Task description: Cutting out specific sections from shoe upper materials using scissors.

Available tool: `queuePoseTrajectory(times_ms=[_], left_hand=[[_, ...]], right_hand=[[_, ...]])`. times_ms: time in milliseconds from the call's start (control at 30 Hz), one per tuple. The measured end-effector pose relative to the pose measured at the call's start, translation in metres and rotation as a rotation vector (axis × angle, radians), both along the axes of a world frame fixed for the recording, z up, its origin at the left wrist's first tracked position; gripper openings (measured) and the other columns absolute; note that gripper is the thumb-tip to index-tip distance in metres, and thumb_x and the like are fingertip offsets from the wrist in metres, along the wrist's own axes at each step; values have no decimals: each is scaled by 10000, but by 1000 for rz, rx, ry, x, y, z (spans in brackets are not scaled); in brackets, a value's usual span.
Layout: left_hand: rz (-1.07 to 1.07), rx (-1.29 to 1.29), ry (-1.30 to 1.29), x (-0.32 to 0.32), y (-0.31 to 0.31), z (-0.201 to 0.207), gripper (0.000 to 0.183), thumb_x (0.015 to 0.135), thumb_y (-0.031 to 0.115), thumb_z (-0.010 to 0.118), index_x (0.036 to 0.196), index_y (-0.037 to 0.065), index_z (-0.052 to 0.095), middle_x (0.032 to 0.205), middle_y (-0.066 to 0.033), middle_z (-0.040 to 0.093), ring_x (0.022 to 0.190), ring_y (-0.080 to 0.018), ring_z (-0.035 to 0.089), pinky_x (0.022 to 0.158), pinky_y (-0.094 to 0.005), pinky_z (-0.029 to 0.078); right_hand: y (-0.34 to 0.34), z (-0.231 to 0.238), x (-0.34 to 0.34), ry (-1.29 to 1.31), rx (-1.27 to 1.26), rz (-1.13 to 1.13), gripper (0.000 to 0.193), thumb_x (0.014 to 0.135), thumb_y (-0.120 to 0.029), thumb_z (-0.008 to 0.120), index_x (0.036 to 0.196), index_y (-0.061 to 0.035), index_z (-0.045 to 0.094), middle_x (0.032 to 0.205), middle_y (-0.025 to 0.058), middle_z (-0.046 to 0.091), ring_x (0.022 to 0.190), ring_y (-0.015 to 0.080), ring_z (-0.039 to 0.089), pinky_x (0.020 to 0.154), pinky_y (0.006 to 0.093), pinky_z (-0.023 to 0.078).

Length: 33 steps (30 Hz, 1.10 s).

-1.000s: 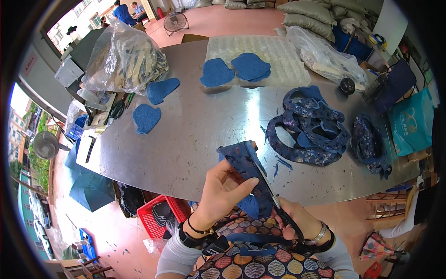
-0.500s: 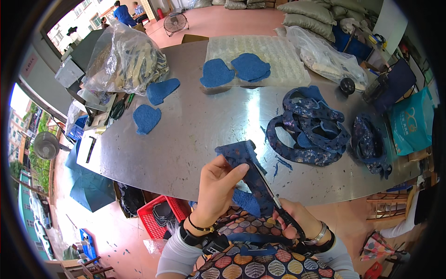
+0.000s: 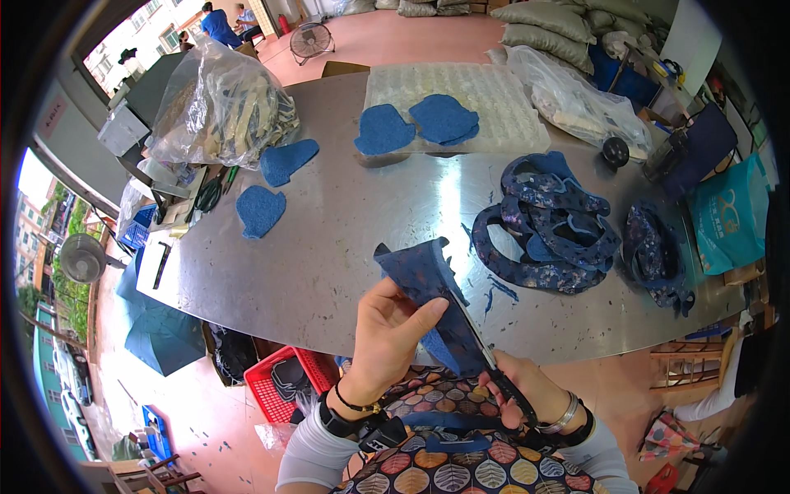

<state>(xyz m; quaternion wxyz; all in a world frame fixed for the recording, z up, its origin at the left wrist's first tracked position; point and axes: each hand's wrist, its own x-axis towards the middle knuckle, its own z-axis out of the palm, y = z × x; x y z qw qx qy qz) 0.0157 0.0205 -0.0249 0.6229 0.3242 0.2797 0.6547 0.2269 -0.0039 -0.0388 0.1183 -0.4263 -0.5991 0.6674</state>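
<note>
Dark blue patterned fabric [image 3: 418,270] is held over the near edge of the counter [image 3: 321,280], and its far end is now slightly farther out and leftward than half a second ago. The left hand [image 3: 397,336] pinches it with thumb and fingers; the right hand [image 3: 520,384] is curled around scissors [image 3: 512,395], which almost have not moved. Their blades lie along the fabric's edge, so trimming seems unfinished; their opening I cannot tell.

red basket [image 3: 265,390], teal umbrella [image 3: 164,333], floor fan [image 3: 311,41]
</note>
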Motion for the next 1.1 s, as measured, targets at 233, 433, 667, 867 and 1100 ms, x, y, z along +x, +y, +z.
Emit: queuePoseTrajectory(times_ms=[233, 433, 667, 867, 1100], left_hand=[[-16, -9, -11, 0, -1, 1, 318, 809, -87, 585, 1119, -59, 519, 1071, -110, 596, 956, -150, 568, 867, -304, 458], [-19, 12, 27, 1, 0, -1, 318, 806, -82, 592, 1115, -58, 520, 1069, -105, 596, 955, -144, 565, 860, -294, 459], [-40, -11, 61, 2, -2, 1, 347, 797, -77, 602, 1129, -55, 504, 1064, -92, 591, 964, -140, 556, 874, -295, 445], [-23, -77, 32, 1, 0, 3, 432, 767, -77, 621, 1168, -48, 461, 1092, -104, 580, 978, -146, 555, 878, -318, 446], [-31, -131, -64, -11, 5, 11, 315, 797, -71, 589, 1102, -47, 511, 1046, -113, 608, 928, -173, 590, 857, -324, 471]], right_hand=[[2, 2, 0, 21, 24, 17, 972, 388, -852, 561, 936, -51, 499, 693, -35, 476, 590, 41, 457, 531, 178, 383], [1, -11, 0, -5, -23, -36, 862, 457, -771, 648, 871, -33, 488, 621, 39, 506, 568, 152, 508, 518, 273, 390], [1, -12, 5, 75, 82, 36, 571, 663, -483, 747, 969, -65, 508, 754, -47, 489, 601, 23, 442, 550, 155, 393], [2, -8, 0, 18, 58, -13, 844, 464, -764, 658, 853, -34, 490, 649, 62, 513, 581, 165, 491, 530, 289, 387], [-5, -39, 11, 79, -92, -61, 655, 574, -629, 621, 855, -48, 513, 680, 29, 512, 601, 127, 481, 546, 248, 382]])
